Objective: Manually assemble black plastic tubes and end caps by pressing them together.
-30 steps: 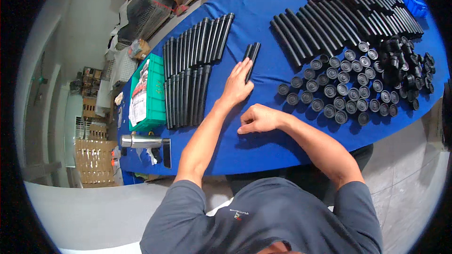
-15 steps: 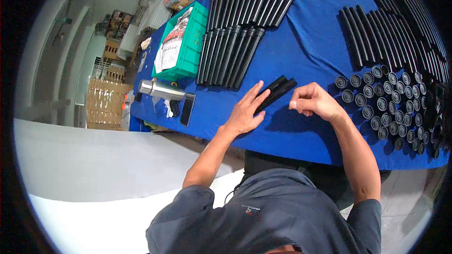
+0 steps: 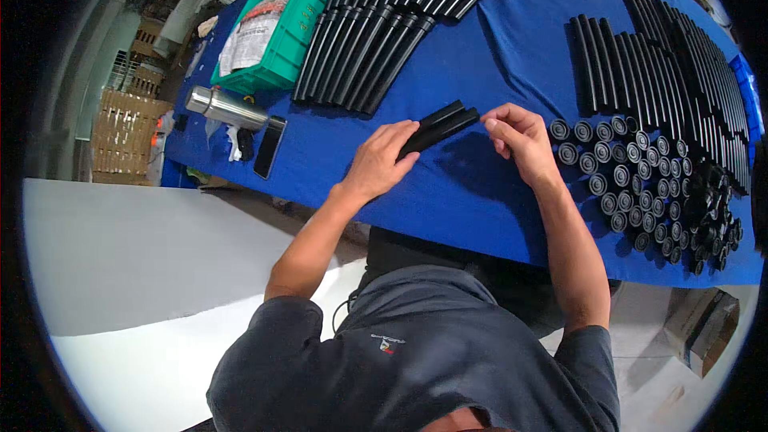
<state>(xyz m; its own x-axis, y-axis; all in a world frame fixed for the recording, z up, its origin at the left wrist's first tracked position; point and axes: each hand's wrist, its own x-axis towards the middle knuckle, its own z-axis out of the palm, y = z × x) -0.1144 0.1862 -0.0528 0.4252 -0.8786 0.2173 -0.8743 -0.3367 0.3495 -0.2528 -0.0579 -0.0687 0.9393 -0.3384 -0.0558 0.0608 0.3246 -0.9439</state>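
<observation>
Two short black tubes (image 3: 442, 130) lie side by side on the blue cloth in front of me, slanting up to the right. My left hand (image 3: 378, 162) is closed over their lower left ends, the thumb along the near side. At the far end of the nearer tube, the curled fingertips of my right hand (image 3: 520, 142) are pinched together, very close to its rim. Whatever may sit in that pinch is too small to make out. Right of this hand stand many black round caps (image 3: 602, 154) with ringed tops.
Capped black tubes (image 3: 364, 56) lie in two rows at the back left, beside a green crate (image 3: 276, 48). A steel flask (image 3: 228, 108) and a phone (image 3: 270, 146) lie nearer. Plain black tubes (image 3: 632, 72) fill the back right; a cardboard box (image 3: 702, 328) stands below the table.
The whole view has shifted, so the table's things sit further left. My right hand has come closer to the tube ends, and my left fingers have closed more around the tubes.
</observation>
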